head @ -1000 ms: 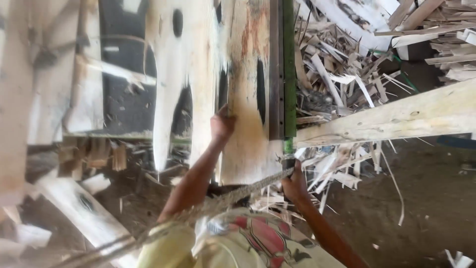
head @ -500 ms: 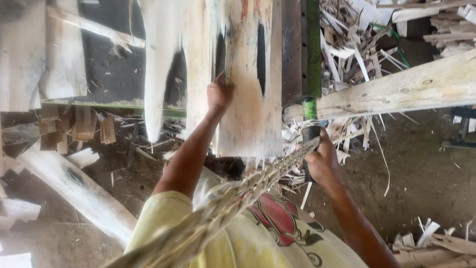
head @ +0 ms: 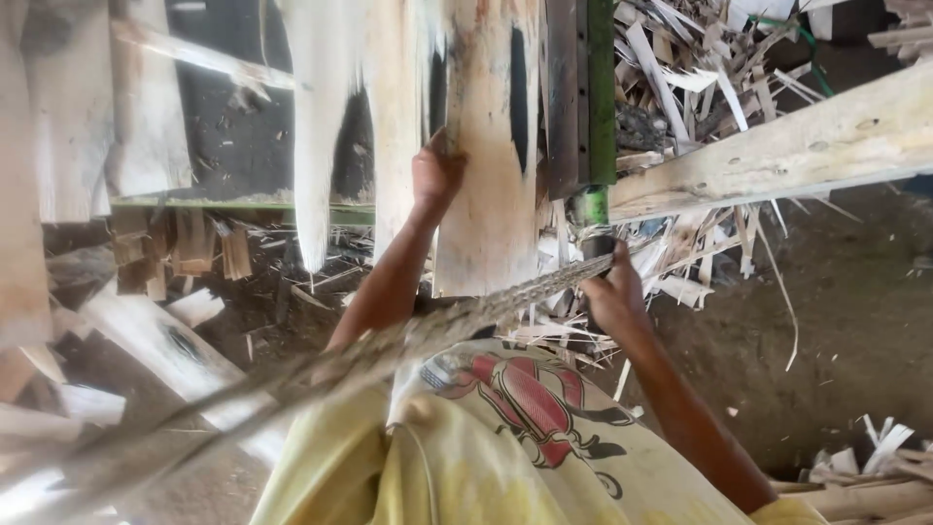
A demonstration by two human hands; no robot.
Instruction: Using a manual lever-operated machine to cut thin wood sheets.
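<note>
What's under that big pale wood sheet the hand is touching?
Below the pale wood sheet, where the left hand presses, a green bar crosses and dark ground with wood scraps shows through the gaps. Whatever lies directly beneath the sheet is covered.

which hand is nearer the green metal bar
Right. The right hand sits just below the lower end of the green metal bar, at the dark handle under it. The left hand is off to the side, pressed on the pale wood sheet.
</note>
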